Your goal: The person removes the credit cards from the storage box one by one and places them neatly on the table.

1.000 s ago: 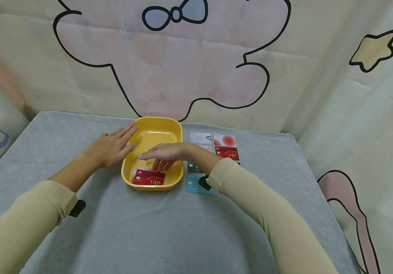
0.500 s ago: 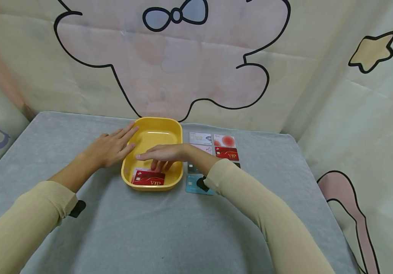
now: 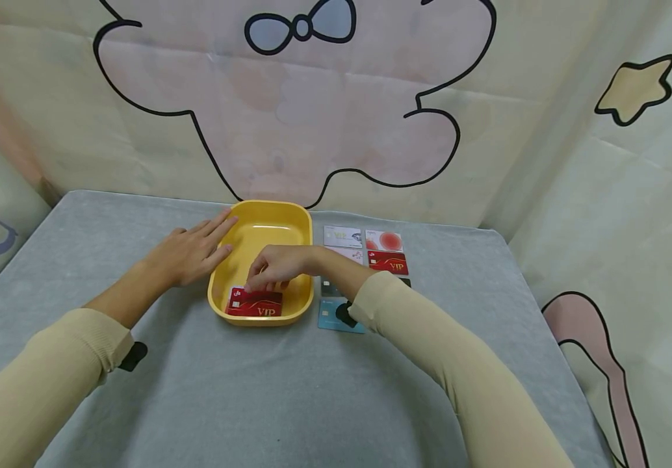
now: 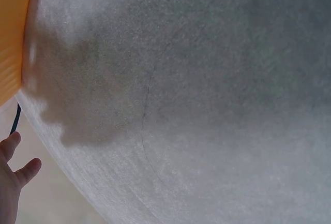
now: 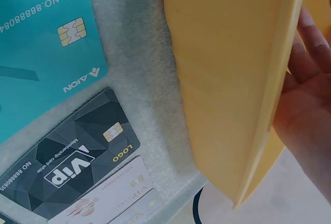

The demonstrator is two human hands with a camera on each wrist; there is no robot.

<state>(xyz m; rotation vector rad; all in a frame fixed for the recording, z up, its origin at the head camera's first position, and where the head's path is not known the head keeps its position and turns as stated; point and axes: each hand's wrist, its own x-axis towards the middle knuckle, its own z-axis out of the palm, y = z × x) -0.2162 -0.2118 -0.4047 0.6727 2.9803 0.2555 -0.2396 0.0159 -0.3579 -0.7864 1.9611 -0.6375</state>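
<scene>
Inside our shallow yellow plastic tray (image 3: 227,257), our right hand (image 3: 277,265) pinches the red VIP card (image 3: 254,303); left hand (image 3: 186,255), fingers straight, steadies its rim.

I wear long, close-fitting sleeves of pale beige-yellow knit on both arms; each ends short of the wrist, leaving my left hand (image 3: 186,255) and right hand (image 3: 277,263) bare. The cuff of the left sleeve (image 3: 49,370) is finely ribbed. A small black device (image 3: 133,356) sits under my left forearm, and another black one (image 3: 346,313) under my right sleeve (image 3: 453,364).
</scene>
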